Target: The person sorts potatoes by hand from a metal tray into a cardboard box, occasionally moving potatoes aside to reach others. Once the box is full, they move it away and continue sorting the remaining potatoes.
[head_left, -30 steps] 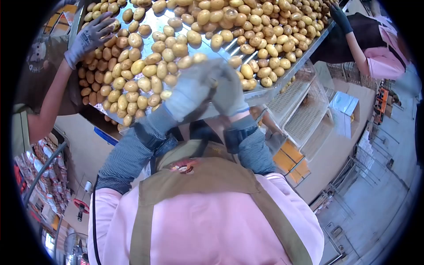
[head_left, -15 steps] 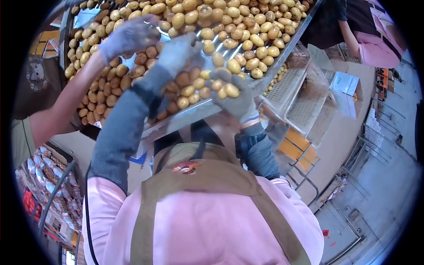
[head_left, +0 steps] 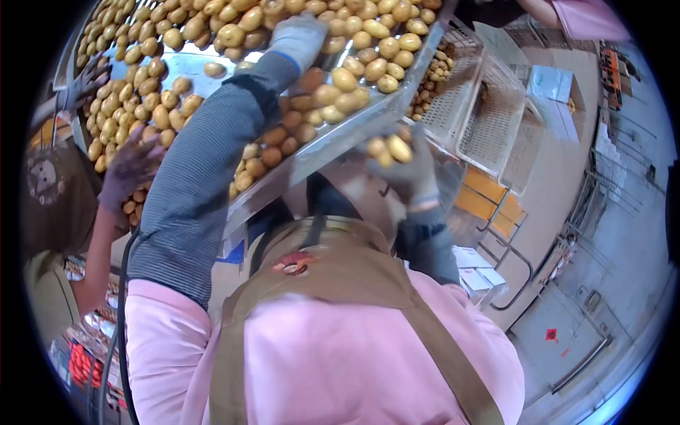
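Observation:
Many yellow-brown potatoes [head_left: 234,35] lie on a metal sorting tray [head_left: 312,161] in front of me. My left hand [head_left: 299,44], in a pale grey glove, reaches far over the tray and rests among the potatoes; its fingertips are hidden. My right hand [head_left: 416,168], in a grey glove and smeared by motion, is just outside the tray's near right edge. Its fingers are curled around a few potatoes [head_left: 389,149]. Browner potatoes [head_left: 273,152] lie by the near rim, under my left forearm.
At the left, a co-worker's gloved hands [head_left: 131,166] are at the tray's potatoes. White plastic crates [head_left: 489,127] stand to the right, with small potatoes [head_left: 431,81] beside the tray there. Further right is a white box [head_left: 551,85]. Another person's pink sleeve [head_left: 591,18] shows at top right.
My right hand has moved from above the potatoes to outside the tray's edge, potatoes still in it. My left hand has reached farther out. The co-worker's hand has drawn back to the left.

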`<state>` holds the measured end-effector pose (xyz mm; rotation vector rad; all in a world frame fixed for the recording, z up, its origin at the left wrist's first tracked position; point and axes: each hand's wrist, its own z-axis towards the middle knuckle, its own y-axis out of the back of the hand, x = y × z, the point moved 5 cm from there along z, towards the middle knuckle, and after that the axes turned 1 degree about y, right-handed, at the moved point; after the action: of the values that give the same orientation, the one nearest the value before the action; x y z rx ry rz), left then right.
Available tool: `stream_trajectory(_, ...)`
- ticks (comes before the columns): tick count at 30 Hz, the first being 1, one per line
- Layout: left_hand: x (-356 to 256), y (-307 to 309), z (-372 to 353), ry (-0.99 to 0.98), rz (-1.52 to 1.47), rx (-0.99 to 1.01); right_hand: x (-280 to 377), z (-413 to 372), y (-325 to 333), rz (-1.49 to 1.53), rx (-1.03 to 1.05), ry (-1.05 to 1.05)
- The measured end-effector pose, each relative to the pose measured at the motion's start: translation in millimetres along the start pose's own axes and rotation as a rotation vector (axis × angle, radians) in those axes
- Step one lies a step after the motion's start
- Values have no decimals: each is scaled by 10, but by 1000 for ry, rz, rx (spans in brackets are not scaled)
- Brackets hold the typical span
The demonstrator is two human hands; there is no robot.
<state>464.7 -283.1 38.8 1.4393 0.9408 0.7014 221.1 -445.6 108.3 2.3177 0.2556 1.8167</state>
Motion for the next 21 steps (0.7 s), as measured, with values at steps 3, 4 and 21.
stream_trajectory(3, 3, -210, 3, 51, 44, 36, -397, -578, 860, 218, -102, -203)
stream_trajectory(4, -2, -183, 14, 8, 70, 45, -607, -749, 1105, -174, -174, -67)
stream_trajectory(21, 283, -312, -2560, 1257, -2121, -304, -1057, -822, 1960, 612, -565, -543)
